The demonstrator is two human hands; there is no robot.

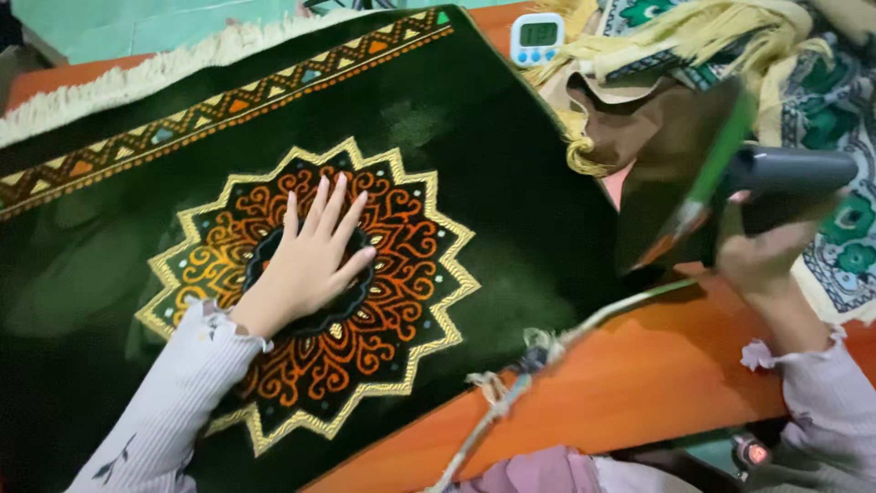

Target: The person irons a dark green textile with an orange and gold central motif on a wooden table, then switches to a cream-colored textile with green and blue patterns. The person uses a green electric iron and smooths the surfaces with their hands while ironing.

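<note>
Our left hand (310, 260) lies flat, fingers apart, on rug (274, 228); right hand (762, 256) clamped on iron (721, 196) w/ cord (547, 342), which could snag and drag it.

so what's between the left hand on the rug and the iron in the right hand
Head view: between left hand and iron in the right hand lies only dark green rug, pattern then plain pile.

Dark green rug (511, 183) with orange-and-gold starburst medallion, zigzag triangle border, cream fringe, orange table (639, 383) at near right, white timer (537, 39) far, green-patterned cloth (821, 119) with yellow fringe, pale floral sleeves (173, 402)
</note>
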